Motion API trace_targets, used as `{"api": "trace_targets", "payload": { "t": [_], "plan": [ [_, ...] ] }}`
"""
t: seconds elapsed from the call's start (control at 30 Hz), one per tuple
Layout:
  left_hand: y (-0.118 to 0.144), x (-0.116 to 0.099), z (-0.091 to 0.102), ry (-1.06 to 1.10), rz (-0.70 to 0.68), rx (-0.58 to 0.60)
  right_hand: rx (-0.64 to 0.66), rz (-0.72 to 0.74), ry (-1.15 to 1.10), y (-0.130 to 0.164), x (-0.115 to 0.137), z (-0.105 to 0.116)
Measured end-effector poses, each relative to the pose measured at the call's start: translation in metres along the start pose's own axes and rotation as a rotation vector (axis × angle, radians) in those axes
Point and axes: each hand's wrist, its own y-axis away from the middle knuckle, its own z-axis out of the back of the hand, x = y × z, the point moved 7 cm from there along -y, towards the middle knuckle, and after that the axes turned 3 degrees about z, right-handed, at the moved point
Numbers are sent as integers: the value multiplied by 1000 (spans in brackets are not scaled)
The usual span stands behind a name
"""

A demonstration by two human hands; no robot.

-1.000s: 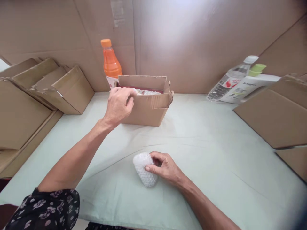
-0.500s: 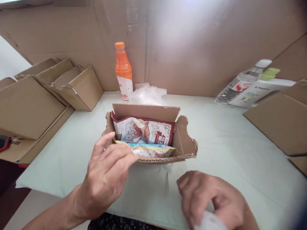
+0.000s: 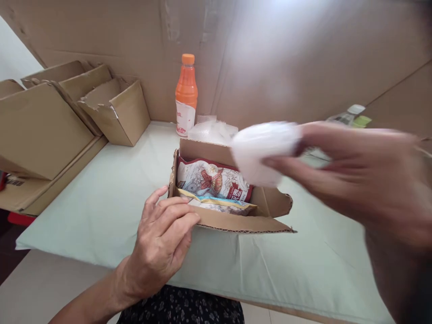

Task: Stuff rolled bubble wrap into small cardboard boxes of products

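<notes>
Cardboard sheeting (image 3: 286, 58) forms the back and side walls of a packing station; a table under a pale green cloth (image 3: 111, 193) is the work surface. Stacked folded cartons (image 3: 43, 126), several, brown, lean along the left edge of the cloth. Open cardboard box (image 3: 232, 198), one, with ragged flaps, sits at the near centre of the cloth; half a second ago it lay a little farther back, and a second ago at the far wall. Inside it, snack packets (image 3: 212, 180), one red and white printed, one blue and yellow in front of it, stand on edge at the left, leaving the right end of the box unfilled. Right hand (image 3: 357, 180), blurred, is raised above the box's far right corner with its fingers closed round a bubble-wrapped bundle (image 3: 263, 148), white and rounded; a second ago this bundle lay on the cloth under the same hand, so it has been lifted and carried toward the box, which suggests that it is on its way into the free right end. Left hand (image 3: 162, 238), fingers loosely spread and holding nothing, rests against the box's near left corner. Orange drink bottle (image 3: 186, 94), one, upright at the back wall. Loose clear plastic wrap (image 3: 211, 130), crumpled, just behind the box. Clear bottle with white cap (image 3: 347, 114) and a green-capped item beside it, far right, mostly hidden behind the hand.
</notes>
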Motion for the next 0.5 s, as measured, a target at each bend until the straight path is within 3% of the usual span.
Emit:
{"api": "trace_targets", "payload": {
  "t": [0.07, 0.17, 0.27, 0.33, 0.4, 0.5],
  "plan": [
    [3, 0, -1, 10, 4, -7, 243, 54, 106, -27, 22, -40],
    [5, 3, -1, 28, 17, -5, 678, 146, 245, -38, 39, -113],
    [5, 4, -2, 42, 15, -2, 836, 201, 306, -34, 45, -160],
    [4, 4, -2, 39, 4, -3, 870, 202, 283, -32, 45, -173],
    [2, 4, -1, 30, 0, -17, 902, 184, 200, -30, 42, -171],
    [-1, 7, 7, -1, 32, -105, 756, 158, 8, -30, 35, -135]
  ]
}}
